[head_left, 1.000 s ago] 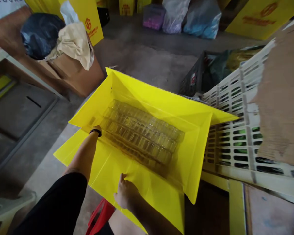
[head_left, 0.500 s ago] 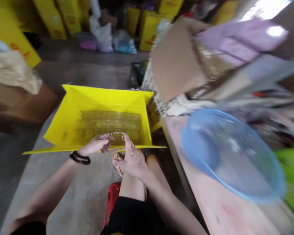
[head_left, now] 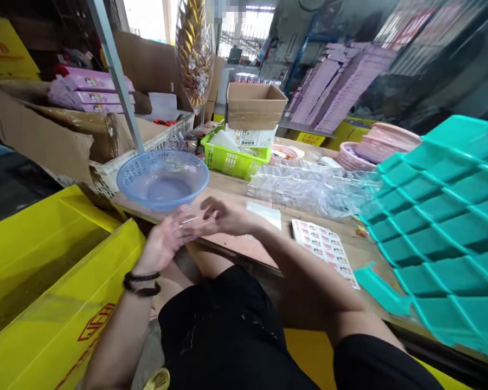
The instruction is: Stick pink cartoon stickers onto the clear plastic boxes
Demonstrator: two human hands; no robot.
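Note:
My left hand (head_left: 162, 241), with a dark beaded bracelet at its wrist, and my right hand (head_left: 223, 216) meet above the near edge of the table. Between them they hold a small clear plastic box (head_left: 191, 219), its outline blurred by motion. My right fingers are bent at its right side; my left fingers lie along its left side. Just behind the hands sits a blue perforated basin (head_left: 166, 187) on the table (head_left: 239, 246).
A yellow box (head_left: 65, 292) stands at the left. On the table are a green basket (head_left: 228, 162), clear plastic packaging (head_left: 309, 187), a sticker sheet (head_left: 323, 246) and pink baskets (head_left: 378, 143). Turquoise trays (head_left: 451, 216) rise at the right; a metal post (head_left: 120, 81) stands behind the basin.
The view has swung right, from the yellow box to the table. My hands have moved from over the yellow box to the table edge, still with the clear box.

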